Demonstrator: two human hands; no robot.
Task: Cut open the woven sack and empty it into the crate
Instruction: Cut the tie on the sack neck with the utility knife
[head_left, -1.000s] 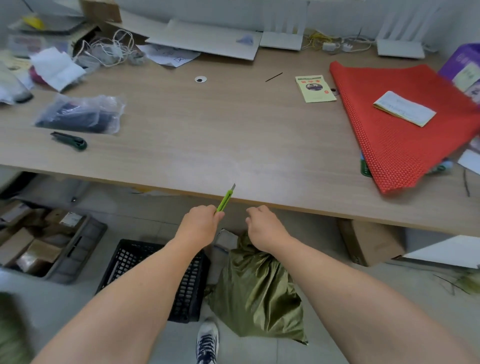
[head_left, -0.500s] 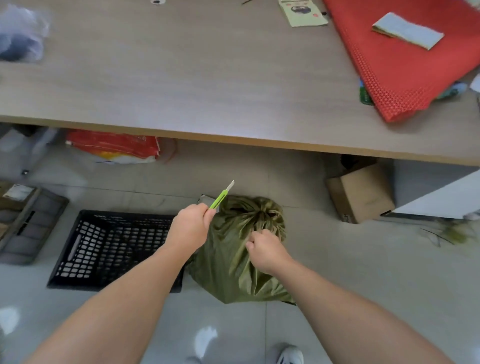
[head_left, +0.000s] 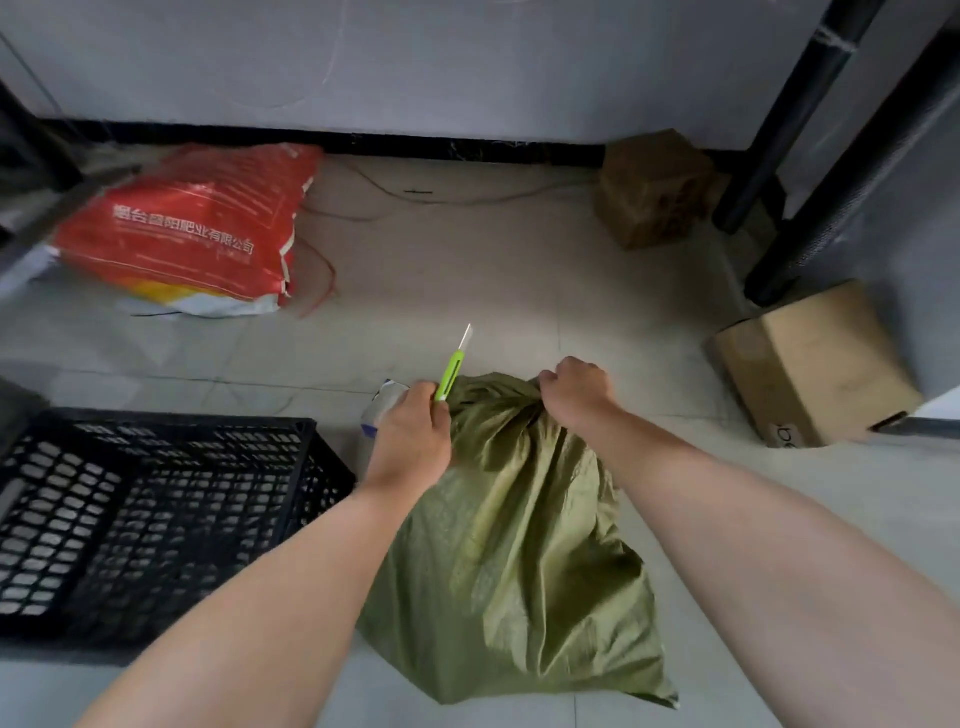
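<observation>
A pale tiled floor stretches beyond the left grip to a grey wall edged with black skirting. Up and to the right of it, black table legs slant upward. Light is soft and even.

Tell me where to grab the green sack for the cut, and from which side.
Grip the green sack at its bunched neck, from the right, where the right hand holds it. The fabric gathers into a narrow bundle there, and the knife in the left hand sits on the neck's left, blade pointing away.
</observation>
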